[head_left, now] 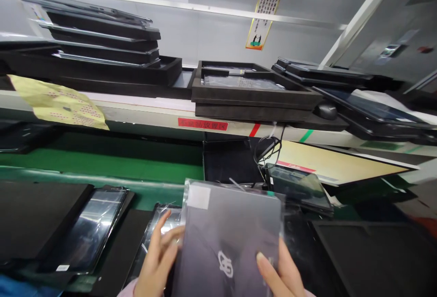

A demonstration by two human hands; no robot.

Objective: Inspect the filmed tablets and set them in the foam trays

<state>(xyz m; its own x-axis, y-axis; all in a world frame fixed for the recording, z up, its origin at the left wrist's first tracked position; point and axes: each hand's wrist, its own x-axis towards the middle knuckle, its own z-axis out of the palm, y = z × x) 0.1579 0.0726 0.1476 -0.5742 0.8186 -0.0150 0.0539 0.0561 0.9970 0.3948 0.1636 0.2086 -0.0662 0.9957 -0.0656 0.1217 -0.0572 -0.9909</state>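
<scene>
Head view shows a flat grey rectangular device (246, 219) raised in front of the person above a green table (146, 197), at the lower middle, its broad face turned towards the camera. It sits inside a clear plastic sleeve (282, 210), with a white rectangular label (199, 196) at its upper left corner and a white looping logo (225, 264) lower down. The right hand (285, 274) is clamped on the device's right edge, thumb pressed over the front face. The left hand (157, 256) has its thumb and fingers apart just beside the left edge; whether the fingertips touch it, I cannot tell. Left of that hand, a glossy dark panel (95, 229) with a small white sticker lies beside a matt black flat board (37, 215). On the right is a wide black tray (375, 256), and beyond the device a dark glass tablet (300, 185) lies near a pale yellow, white-edged screen (334, 165). A coiled black cable (280, 144) hangs from a white-edged shelf (146, 114) bearing a red label strip (203, 124). On this shelf stand stacked black foam trays (252, 99), with a black computer mouse (326, 111) to their right, while a crumpled yellow sheet (64, 106) hangs over the edge at left.
</scene>
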